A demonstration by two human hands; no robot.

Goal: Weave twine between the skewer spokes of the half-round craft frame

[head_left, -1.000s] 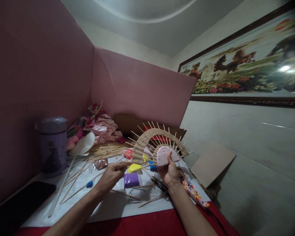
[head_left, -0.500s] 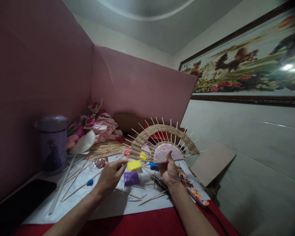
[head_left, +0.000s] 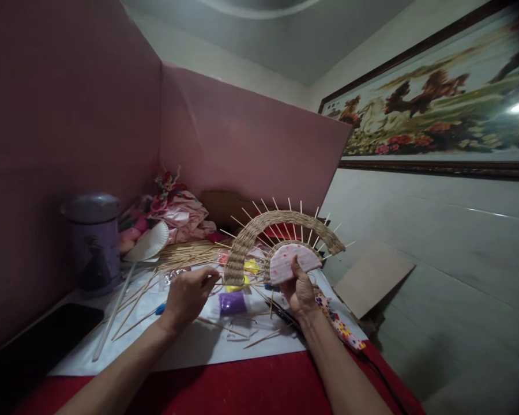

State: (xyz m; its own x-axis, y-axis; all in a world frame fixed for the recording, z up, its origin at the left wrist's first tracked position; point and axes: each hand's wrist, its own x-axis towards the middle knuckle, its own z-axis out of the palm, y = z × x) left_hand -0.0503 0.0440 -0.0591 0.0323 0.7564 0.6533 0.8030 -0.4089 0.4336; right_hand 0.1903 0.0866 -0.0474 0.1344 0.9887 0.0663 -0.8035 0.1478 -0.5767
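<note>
My right hand (head_left: pixel 301 295) grips a half-round woven fan (head_left: pixel 281 218), thumb in front of its pink-spotted white centre piece (head_left: pixel 288 262). Thin sticks radiate from that centre through a tan woven outer band, their tips poking out beyond it. At the band's lower left end, my left hand (head_left: pixel 187 297) is closed in a pinch; whatever lies between its fingertips is too small to make out. Below the fan are a yellow packet (head_left: pixel 234 287), partly covered by the band, and a purple packet (head_left: pixel 232 303).
Loose sticks (head_left: pixel 134 311) and a bundle of sticks (head_left: pixel 185 253) lie on the white sheet (head_left: pixel 185 351). At left are a purple canister (head_left: pixel 93 248), a white shell-shaped fan (head_left: pixel 155 241) and a dark flat object (head_left: pixel 64 334). A flower-patterned tool (head_left: pixel 348 334) with a cable lies right.
The woven fan has tilted, its left end dropping over the yellow packet. My left hand has shifted slightly left, and the camera view has moved a little.
</note>
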